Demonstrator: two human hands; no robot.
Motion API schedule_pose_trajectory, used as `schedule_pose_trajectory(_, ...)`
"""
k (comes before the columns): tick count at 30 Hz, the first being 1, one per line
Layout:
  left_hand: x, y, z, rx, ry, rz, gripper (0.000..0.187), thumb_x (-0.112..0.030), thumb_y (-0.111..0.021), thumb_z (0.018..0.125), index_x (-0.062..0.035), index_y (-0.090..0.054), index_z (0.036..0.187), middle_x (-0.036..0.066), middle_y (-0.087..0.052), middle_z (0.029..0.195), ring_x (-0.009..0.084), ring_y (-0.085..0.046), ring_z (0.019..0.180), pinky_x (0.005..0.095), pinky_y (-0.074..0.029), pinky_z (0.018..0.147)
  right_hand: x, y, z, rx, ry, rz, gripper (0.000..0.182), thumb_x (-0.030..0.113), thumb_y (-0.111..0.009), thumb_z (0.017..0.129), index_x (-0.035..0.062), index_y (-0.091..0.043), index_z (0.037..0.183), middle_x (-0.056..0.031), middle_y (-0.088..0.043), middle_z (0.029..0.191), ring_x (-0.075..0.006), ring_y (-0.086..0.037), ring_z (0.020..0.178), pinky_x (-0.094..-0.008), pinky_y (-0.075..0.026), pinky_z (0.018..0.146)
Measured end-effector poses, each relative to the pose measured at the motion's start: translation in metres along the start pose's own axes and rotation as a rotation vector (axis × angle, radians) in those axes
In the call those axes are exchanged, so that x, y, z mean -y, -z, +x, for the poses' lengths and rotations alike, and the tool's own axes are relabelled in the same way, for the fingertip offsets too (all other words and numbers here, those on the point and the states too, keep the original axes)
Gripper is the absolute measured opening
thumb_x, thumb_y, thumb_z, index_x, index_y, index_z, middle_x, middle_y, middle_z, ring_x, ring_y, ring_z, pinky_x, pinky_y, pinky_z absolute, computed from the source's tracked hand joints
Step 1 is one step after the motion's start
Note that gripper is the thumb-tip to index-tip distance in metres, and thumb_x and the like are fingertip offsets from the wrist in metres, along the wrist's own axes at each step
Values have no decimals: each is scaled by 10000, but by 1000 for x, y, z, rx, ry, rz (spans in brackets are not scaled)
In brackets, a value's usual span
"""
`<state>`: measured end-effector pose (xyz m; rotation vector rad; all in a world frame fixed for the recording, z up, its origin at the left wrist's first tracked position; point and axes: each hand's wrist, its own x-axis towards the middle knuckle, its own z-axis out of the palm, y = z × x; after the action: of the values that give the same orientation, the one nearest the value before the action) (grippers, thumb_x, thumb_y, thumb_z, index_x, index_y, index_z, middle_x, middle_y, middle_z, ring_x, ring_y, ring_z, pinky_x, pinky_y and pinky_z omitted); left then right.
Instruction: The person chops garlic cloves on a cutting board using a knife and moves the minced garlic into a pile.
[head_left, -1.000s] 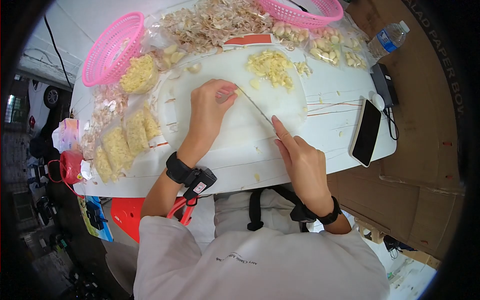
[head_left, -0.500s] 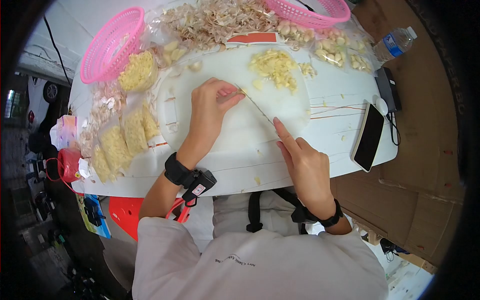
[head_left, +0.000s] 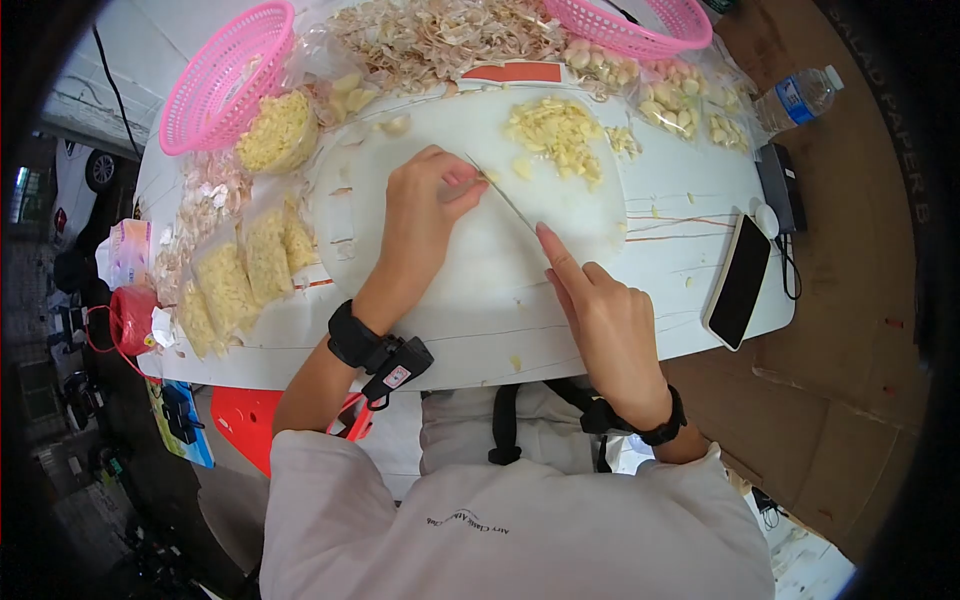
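My right hand (head_left: 603,325) grips a knife (head_left: 508,199), its index finger stretched along the top of the blade. Over the white cutting board (head_left: 470,265), my left hand (head_left: 430,205) is closed in a pinch beside the blade's tip. A small pale piece shows at its fingertips, too small to make out clearly. Chopped garlic (head_left: 556,137) lies in a loose pile at the board's upper right. One whitish piece (head_left: 394,125) rests near the board's upper left edge.
Bags of chopped garlic (head_left: 225,285) lie on the left, below a pink basket (head_left: 225,80). Garlic skins (head_left: 440,40) are heaped at the back. Bagged cloves (head_left: 670,108), a bottle (head_left: 800,98) and a phone (head_left: 738,283) are on the right.
The knife and my right hand have shifted slightly left and up relative to the board. My left hand remains beside the blade. The whole view has shifted a little.
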<state>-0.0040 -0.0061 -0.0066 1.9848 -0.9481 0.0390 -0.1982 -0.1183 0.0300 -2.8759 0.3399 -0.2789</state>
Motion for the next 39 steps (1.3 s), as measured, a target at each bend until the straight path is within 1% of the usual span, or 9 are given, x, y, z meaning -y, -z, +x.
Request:
schedule_pose_trajectory(4,-1,-1,1,-5,-9,-30,135,-28,-775,735,40,-695,820,147,-653,791,268,-629,744,365,-495,699,-3,-18,16,-10,3,-9,637,41,-588,862,155,-450,1473,-103,-595,706,-281,-599,486,-379,-466,437)
schedule_pose_trajectory(6,-1,0,1,6,14,-35,135,-23,-775,732,38,-691,817,148,-650,788,272,-626,744,368,-494,697,-2,-25,27,-45,-37,-28,549,147,-622,934,241,-480,1456,-97,-541,635,-291,-560,491,-403,-456,467)
schedule_pose_trajectory(7,-1,0,1,8,12,-33,135,-23,-775,732,38,-691,817,148,-650,788,272,-626,744,368,-494,697,-1,-25,27,-48,-38,-25,549,147,-622,934,241,-480,1456,-97,-541,635,-291,-560,491,-403,-456,467)
schedule_pose_trajectory(9,-1,-1,1,2,-1,-36,134,-16,-775,728,37,-686,813,150,-646,784,274,-625,745,369,-492,694,-2,-25,28,-10,2,-42,659,30,-581,833,152,-454,1468,-98,-604,705,-273,-611,497,-388,-492,460)
schedule_pose_trajectory(13,0,-1,1,2,10,-43,135,-15,-776,726,35,-686,813,151,-646,783,275,-623,744,373,-493,692,-13,-26,18,-23,11,-25,658,42,-588,846,176,-446,1475,-103,-605,715,-280,-616,505,-386,-495,462)
schedule_pose_trajectory(16,-2,0,-1,-1,15,-50,134,-15,-775,728,35,-684,812,152,-646,783,276,-622,742,373,-494,690,-24,-22,12,-5,-16,56,587,76,-600,886,190,-480,1449,-133,-631,726,-301,-633,549,-402,-506,492)
schedule_pose_trajectory(19,0,-1,0,-4,-5,-32,137,-16,-775,726,34,-685,817,149,-650,782,267,-625,736,363,-499,687,-33,-19,16,-112,-14,300,458,145,-620,939,181,-546,1389,-168,-662,745,-322,-649,637,-435,-504,552)
schedule_pose_trajectory(28,4,-2,-1,4,25,-86,139,-31,-779,736,42,-707,830,157,-681,802,241,-644,728,342,-513,690,-14,-14,5,-148,-49,220,488,175,-620,951,222,-516,1426,-113,-580,640,-307,-598,534,-421,-472,488)
schedule_pose_trajectory(39,0,0,-1,8,48,-84,122,-31,-774,745,44,-734,832,168,-688,806,250,-658,730,344,-519,689,-9,-14,-3,-131,-33,87,543,179,-628,944,241,-476,1462,-96,-535,626,-293,-562,465,-407,-444,437)
